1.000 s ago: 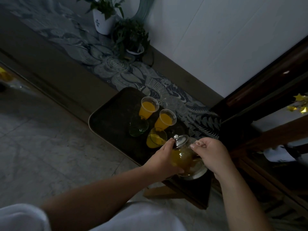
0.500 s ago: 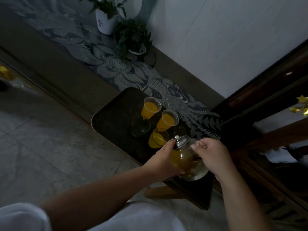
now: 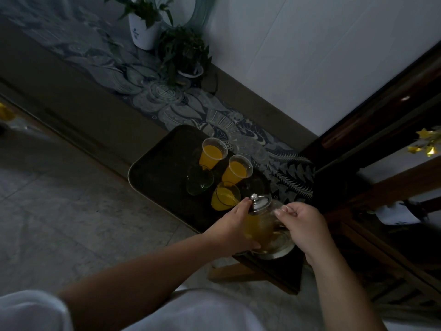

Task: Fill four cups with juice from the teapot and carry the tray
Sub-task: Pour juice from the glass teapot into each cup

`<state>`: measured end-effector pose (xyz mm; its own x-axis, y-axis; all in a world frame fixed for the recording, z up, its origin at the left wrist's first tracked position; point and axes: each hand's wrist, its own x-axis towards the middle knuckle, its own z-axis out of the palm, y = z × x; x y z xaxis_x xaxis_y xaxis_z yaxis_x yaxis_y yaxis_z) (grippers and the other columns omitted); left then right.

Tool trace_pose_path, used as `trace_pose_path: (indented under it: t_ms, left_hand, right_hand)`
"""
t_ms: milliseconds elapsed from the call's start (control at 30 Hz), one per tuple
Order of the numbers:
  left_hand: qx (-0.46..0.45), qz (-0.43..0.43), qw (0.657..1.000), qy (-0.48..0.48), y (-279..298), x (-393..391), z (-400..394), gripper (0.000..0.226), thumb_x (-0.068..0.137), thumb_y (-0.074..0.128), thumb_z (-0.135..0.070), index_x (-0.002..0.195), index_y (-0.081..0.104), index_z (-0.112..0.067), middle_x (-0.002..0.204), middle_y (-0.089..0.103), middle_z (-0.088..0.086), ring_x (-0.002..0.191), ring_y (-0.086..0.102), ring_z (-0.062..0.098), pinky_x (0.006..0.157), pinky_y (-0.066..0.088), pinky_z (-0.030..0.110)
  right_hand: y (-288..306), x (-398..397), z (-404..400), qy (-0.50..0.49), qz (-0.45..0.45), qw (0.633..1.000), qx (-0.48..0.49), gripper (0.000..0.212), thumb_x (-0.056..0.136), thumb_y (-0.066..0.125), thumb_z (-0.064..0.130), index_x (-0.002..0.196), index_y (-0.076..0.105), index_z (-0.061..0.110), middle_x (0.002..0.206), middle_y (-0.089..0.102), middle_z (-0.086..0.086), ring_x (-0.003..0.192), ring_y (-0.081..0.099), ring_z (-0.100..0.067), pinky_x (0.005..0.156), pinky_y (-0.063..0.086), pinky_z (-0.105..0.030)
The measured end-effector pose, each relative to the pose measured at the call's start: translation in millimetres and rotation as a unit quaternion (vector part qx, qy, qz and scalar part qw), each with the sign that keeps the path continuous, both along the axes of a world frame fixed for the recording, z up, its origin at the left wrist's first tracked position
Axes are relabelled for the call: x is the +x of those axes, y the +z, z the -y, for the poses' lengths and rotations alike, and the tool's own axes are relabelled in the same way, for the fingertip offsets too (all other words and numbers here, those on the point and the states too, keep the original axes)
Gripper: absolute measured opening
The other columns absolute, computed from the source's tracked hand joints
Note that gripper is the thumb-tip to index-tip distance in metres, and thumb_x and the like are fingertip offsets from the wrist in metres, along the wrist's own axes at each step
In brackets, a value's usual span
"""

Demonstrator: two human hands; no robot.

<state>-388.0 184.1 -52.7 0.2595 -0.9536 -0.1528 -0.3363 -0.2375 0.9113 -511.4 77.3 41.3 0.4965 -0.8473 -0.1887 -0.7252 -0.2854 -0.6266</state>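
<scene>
A glass teapot (image 3: 263,225) with orange juice and a metal lid sits at the near end of the dark tray (image 3: 155,173). My left hand (image 3: 235,225) wraps round the pot's left side, one fingertip at the lid. My right hand (image 3: 303,223) grips its handle on the right. Three clear cups hold orange juice: a far cup (image 3: 212,152), a middle cup (image 3: 237,169) and a near cup (image 3: 225,195) right by the lid. A fourth, greenish cup (image 3: 199,180) beside them looks empty.
The tray lies on a low bench with a patterned runner (image 3: 238,134) along a white wall. Two potted plants (image 3: 148,22) stand at the far end. Dark wooden furniture (image 3: 381,144) crowds the right. Tiled floor (image 3: 59,211) spreads to the left.
Both hands and the teapot stay where they were; the view has only shifted slightly.
</scene>
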Motion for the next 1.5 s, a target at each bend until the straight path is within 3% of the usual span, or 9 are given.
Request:
trace_pose_path:
  t_ms: [167, 400, 533, 733, 867, 967, 1233, 1400, 1500]
  left_hand:
    - [-0.003, 0.061, 0.998, -0.035, -2.0, 2.6, -2.3, 0.116, 0.075, 0.082, -0.035, 0.155, 0.000, -0.021, 0.163, -0.001, -0.006, 0.147, 0.014, 0.018, 0.111, 0.022, 0.026]
    - [0.005, 0.122, 0.990, -0.066, -1.3, 1.0, -1.1, 0.113, 0.076, 0.080, -0.037, 0.155, 0.001, -0.018, 0.163, -0.006, -0.006, 0.147, 0.016, 0.021, 0.112, 0.029, 0.033]
    - [0.007, 0.132, 0.989, -0.071, 3.6, -3.0, 0.2, 0.112, 0.078, 0.078, -0.038, 0.155, 0.000, -0.015, 0.163, -0.008, -0.004, 0.148, 0.010, 0.018, 0.109, 0.022, 0.026]
    - [0.013, 0.168, 0.984, -0.064, 14.9, -13.4, 1.7, 0.110, 0.080, 0.070, -0.051, 0.155, -0.004, -0.020, 0.163, -0.011, -0.007, 0.149, 0.005, 0.018, 0.115, 0.019, 0.031]
    - [-0.006, 0.202, 0.979, -0.028, 30.3, -18.1, 0.9, 0.106, 0.082, 0.067, -0.054, 0.155, -0.001, -0.018, 0.163, -0.006, -0.003, 0.149, 0.008, 0.018, 0.117, 0.020, 0.033]
    - [-0.020, 0.221, 0.975, 0.002, 38.3, -14.6, -1.6, 0.105, 0.081, 0.068, -0.054, 0.155, 0.003, -0.017, 0.164, 0.000, -0.002, 0.148, 0.014, 0.018, 0.115, 0.025, 0.033]
    - [-0.065, 0.216, 0.973, 0.059, 45.3, 19.8, -16.1, 0.077, 0.086, 0.066, -0.042, 0.150, 0.030, -0.017, 0.157, 0.031, -0.002, 0.135, 0.043, 0.019, 0.104, 0.044, 0.034]
    - [-0.083, 0.190, 0.975, 0.076, 42.7, 53.4, -22.5, 0.054, 0.091, 0.060, -0.028, 0.142, 0.043, -0.021, 0.131, 0.059, -0.002, 0.113, 0.058, 0.016, 0.082, 0.043, 0.020]
    - [-0.079, 0.166, 0.980, 0.071, 34.2, 71.2, -25.1, 0.048, 0.092, 0.058, -0.027, 0.139, 0.046, -0.025, 0.121, 0.064, -0.003, 0.104, 0.061, 0.017, 0.081, 0.051, 0.032]
  right_hand:
    - [-10.3, -9.8, -6.6, -0.035, 0.036, 0.998, 0.039, 0.027, 0.089, 0.066, 0.025, 0.072, 0.062, 0.005, 0.070, 0.065, -0.007, 0.073, 0.065, -0.026, 0.073, 0.057, -0.050]
    - [-27.0, -23.4, -11.5, -0.079, 0.074, 0.990, 0.085, 0.032, 0.088, 0.066, 0.031, 0.070, 0.059, 0.006, 0.063, 0.059, -0.010, 0.058, 0.056, -0.022, 0.054, 0.043, -0.035]
    - [-32.3, -31.9, -11.4, -0.079, 0.094, 0.987, 0.100, 0.032, 0.089, 0.067, 0.029, 0.064, 0.054, 0.012, 0.060, 0.054, -0.004, 0.057, 0.050, -0.020, 0.052, 0.038, -0.032]
    - [-28.1, -45.8, -5.2, -0.062, 0.132, 0.981, 0.127, 0.036, 0.091, 0.064, 0.028, 0.068, 0.051, 0.004, 0.061, 0.051, -0.005, 0.058, 0.047, -0.021, 0.051, 0.035, -0.031]
    - [-15.7, -47.1, 1.3, -0.027, 0.155, 0.978, 0.134, 0.037, 0.094, 0.062, 0.021, 0.060, 0.050, 0.015, 0.052, 0.050, 0.005, 0.047, 0.045, -0.007, 0.044, 0.033, -0.023]
    - [-8.9, -42.3, 3.0, -0.011, 0.166, 0.976, 0.139, 0.040, 0.094, 0.062, 0.022, 0.056, 0.050, 0.020, 0.057, 0.051, -0.002, 0.052, 0.045, -0.013, 0.046, 0.032, -0.026]
    - [-4.2, -9.7, -10.8, -0.023, 0.169, 0.973, 0.157, 0.042, 0.095, 0.059, 0.015, 0.056, 0.042, 0.016, 0.045, 0.043, 0.010, 0.039, 0.039, -0.001, 0.037, 0.029, -0.016]
    - [-3.4, 19.7, -31.7, -0.052, 0.158, 0.973, 0.159, 0.039, 0.094, 0.058, 0.014, 0.057, 0.046, 0.014, 0.044, 0.047, 0.009, 0.036, 0.042, 0.002, 0.034, 0.030, -0.012]
    - [-4.4, 35.2, -42.3, -0.073, 0.146, 0.974, 0.156, 0.039, 0.095, 0.059, 0.015, 0.059, 0.044, 0.015, 0.044, 0.042, 0.009, 0.036, 0.038, 0.001, 0.034, 0.028, -0.013]
